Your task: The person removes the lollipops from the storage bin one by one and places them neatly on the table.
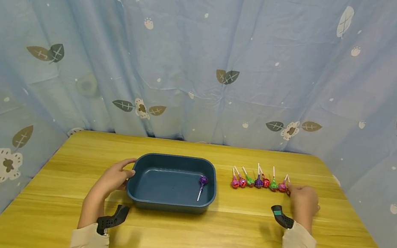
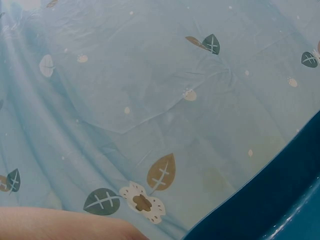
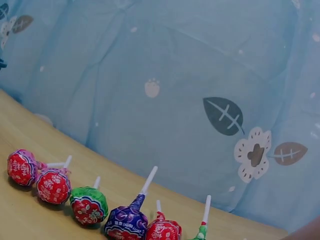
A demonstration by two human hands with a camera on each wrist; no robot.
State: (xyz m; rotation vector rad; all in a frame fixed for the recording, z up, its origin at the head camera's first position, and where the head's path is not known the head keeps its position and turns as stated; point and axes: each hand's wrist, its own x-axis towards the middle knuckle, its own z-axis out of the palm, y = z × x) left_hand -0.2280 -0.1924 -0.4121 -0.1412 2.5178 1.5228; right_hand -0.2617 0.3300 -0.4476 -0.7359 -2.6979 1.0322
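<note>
My left hand (image 1: pixel 113 178) holds the left end of a dark blue plastic basin (image 1: pixel 170 206), its fingers at the rim. Inside the basin, toward the right, lies a purple-wrapped lollipop (image 1: pixel 203 180). At the right end of a row of lollipops, my right hand (image 1: pixel 304 201) has curled fingers on the last red lollipop (image 1: pixel 287 192), which it partly hides. The row runs leftward with a purple lollipop (image 3: pixel 126 220), a green lollipop (image 3: pixel 89 205) and pink-and-red lollipops (image 3: pixel 53 186), sticks pointing away from me. In the left wrist view, only part of the basin (image 2: pixel 280 185) shows.
Both stand on a yellow wood-grain table (image 1: pixel 234 242). A blue curtain (image 1: pixel 194 54) with leaf and flower prints hangs behind the table and along its sides. The basin lies left of the lollipop row, with bare tabletop between.
</note>
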